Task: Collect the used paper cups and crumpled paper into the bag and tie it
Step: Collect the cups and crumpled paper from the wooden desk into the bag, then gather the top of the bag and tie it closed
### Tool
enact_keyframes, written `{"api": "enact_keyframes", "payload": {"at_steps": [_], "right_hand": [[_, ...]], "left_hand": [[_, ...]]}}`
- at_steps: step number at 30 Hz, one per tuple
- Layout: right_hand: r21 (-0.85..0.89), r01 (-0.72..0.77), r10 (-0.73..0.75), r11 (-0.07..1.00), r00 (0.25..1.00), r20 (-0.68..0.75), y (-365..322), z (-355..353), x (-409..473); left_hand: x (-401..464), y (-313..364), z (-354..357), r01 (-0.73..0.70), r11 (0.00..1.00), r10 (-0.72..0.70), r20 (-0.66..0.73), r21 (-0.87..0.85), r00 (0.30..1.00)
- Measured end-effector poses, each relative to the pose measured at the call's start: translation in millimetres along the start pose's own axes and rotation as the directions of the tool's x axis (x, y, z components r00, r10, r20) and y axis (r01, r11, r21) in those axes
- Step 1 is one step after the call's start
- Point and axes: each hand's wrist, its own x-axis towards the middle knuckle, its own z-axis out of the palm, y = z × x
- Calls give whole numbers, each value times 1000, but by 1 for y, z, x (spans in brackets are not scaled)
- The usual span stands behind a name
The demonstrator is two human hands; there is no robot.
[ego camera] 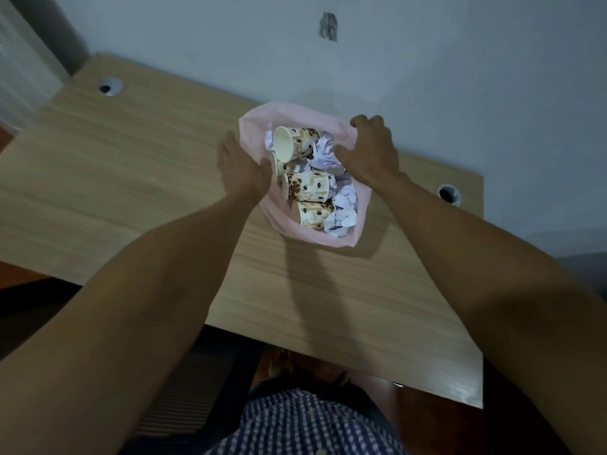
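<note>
A thin pink plastic bag lies open on the wooden desk. Inside it lie several patterned paper cups on their sides among balls of crumpled white paper. My left hand holds the bag's left rim, with the fingers curled round the edge. My right hand grips the bag's far right rim, fingers bent over it. Both hands hold the mouth wide.
The desk has a round cable hole at the far left and another at the right. A pale wall runs behind the desk. The desk's near edge is just above my checked shirt.
</note>
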Motion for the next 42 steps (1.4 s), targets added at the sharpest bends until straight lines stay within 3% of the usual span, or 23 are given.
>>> {"api": "enact_keyframes", "payload": {"at_steps": [2, 4, 6, 9, 14, 17, 21, 25, 28, 31, 34, 37, 42], "right_hand": [[8, -134, 131, 991, 982, 136, 3, 2, 0], [73, -231, 208, 970, 948, 239, 7, 5, -1], [149, -257, 212, 955, 941, 265, 10, 6, -3], [187, -308, 261, 933, 935, 239, 14, 5, 2], [375, -463, 374, 803, 882, 288, 9, -25, 11], [562, -522, 412, 641, 853, 322, 3, -59, 16], [715, -495, 492, 494, 837, 240, 6, -101, 26], [641, -476, 562, 602, 823, 83, 14, -135, 24], [545, -470, 583, 695, 811, -44, 32, -155, 24], [379, -508, 603, 774, 774, -194, 47, -182, 13], [272, -525, 588, 807, 756, -287, 64, -205, -6], [304, -574, 647, 760, 712, -274, 81, -220, -21], [648, -528, 736, 549, 673, -75, 99, -236, -31]], "left_hand": [[6, 3, 3, 305, 931, -273, 170, -203, 947], [5, 9, 6, 538, 792, -438, 348, -286, 829], [3, 9, 10, 623, 717, -479, 428, -314, 766], [1, 10, 7, 639, 712, -475, 471, -291, 744], [6, 40, -25, 613, 637, -340, 542, -468, 768], [15, 67, -53, 601, 586, -309, 536, -544, 786], [41, 92, -77, 508, 686, -304, 430, -520, 850], [48, 127, -98, 321, 859, -192, 330, -399, 924], [47, 152, -115, 108, 977, -66, 222, -183, 973], [57, 166, -129, 23, 996, -18, 54, -82, 998], [51, 184, -145, 10, 999, -6, 66, -50, 998], [44, 200, -151, 52, 988, -24, 189, -147, 982], [33, 221, -147, 41, 978, 9, 240, -203, 971]]}}
